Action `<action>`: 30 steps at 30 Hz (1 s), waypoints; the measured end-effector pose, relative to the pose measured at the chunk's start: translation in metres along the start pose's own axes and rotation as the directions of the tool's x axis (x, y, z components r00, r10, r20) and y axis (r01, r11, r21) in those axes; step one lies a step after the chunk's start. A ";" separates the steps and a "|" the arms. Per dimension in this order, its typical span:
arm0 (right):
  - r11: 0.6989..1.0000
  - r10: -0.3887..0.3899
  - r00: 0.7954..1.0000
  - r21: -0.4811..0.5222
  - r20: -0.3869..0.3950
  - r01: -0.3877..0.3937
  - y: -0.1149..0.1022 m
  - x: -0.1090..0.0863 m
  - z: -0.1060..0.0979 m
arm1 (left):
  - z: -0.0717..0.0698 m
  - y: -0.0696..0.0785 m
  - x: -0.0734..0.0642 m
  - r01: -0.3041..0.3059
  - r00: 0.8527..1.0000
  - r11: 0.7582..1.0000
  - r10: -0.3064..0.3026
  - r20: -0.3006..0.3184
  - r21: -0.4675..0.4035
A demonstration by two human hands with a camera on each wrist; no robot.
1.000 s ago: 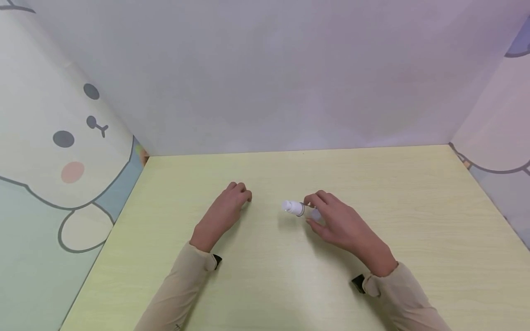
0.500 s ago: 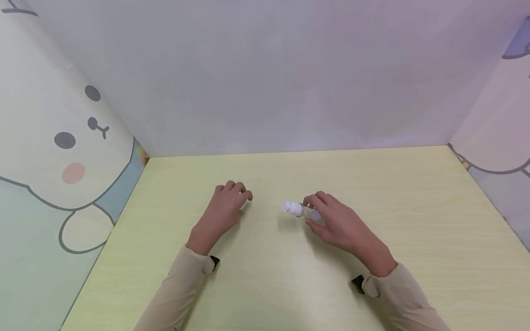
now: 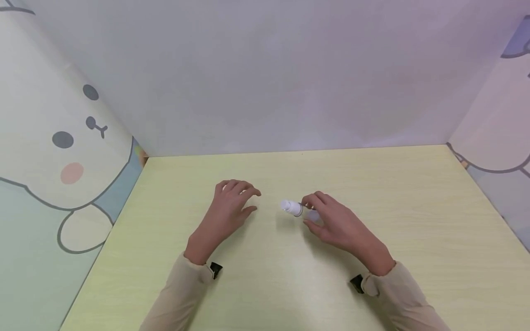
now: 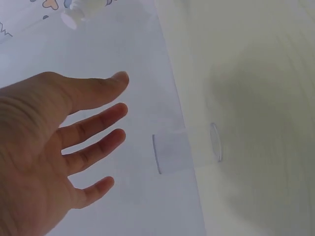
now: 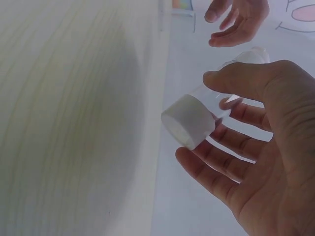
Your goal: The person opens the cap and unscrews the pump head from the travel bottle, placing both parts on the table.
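Note:
My right hand (image 3: 337, 223) grips a small bottle (image 3: 293, 208) above the table, tilted with its white narrow end toward the left. In the right wrist view the bottle (image 5: 189, 120) has a broad white end, a clear middle section and a white part at the far end; thumb and fingers pinch its clear middle. My left hand (image 3: 227, 207) hovers to the left of the bottle, fingers spread and slightly bent, holding nothing. The left wrist view shows this hand's palm (image 4: 34, 177) and separated fingers, with the bottle's white end (image 4: 74, 18) at the top left, apart from it.
A pale wood-grain table (image 3: 265, 285) lies under both hands. At its back stands a plain whitish wall (image 3: 290, 78); a side panel with a cartoon animal (image 3: 70, 138) is at the left, another panel (image 3: 497, 124) at the right. A clear strip (image 4: 184, 150) crosses the table-wall seam.
My left hand has spread its fingers and thumb apart and moved slightly toward the bottle. The right hand and bottle have barely moved.

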State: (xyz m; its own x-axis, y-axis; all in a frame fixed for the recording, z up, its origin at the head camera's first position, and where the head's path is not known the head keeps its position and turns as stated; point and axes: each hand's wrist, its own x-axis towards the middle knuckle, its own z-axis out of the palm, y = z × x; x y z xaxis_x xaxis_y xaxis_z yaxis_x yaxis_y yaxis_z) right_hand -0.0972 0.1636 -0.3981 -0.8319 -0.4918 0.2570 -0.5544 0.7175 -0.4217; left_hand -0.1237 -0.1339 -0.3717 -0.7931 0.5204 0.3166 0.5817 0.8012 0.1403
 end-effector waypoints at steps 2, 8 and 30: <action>1.000 0.002 1.000 0.004 0.004 -0.002 0.000 0.000 0.000 | 0.001 0.003 0.001 -0.016 1.000 0.999 0.015 -0.018 -0.047; 1.000 0.004 1.000 0.011 0.011 -0.004 -0.001 0.001 0.000 | 0.003 0.013 0.001 -0.055 0.998 0.987 0.048 -0.051 -0.151; 0.999 -0.030 0.999 0.032 0.045 0.029 -0.009 0.001 0.001 | 0.012 0.038 0.005 -0.228 0.963 0.974 0.223 -0.152 -0.018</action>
State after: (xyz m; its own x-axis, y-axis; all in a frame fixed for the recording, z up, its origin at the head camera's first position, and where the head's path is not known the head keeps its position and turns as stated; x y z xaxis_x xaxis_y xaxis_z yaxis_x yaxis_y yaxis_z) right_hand -0.0930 0.1561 -0.3953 -0.8129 -0.5350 0.2299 -0.5770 0.6866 -0.4422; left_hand -0.1080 -0.0973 -0.3762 -0.6067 0.6345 0.4788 0.7504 0.6560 0.0815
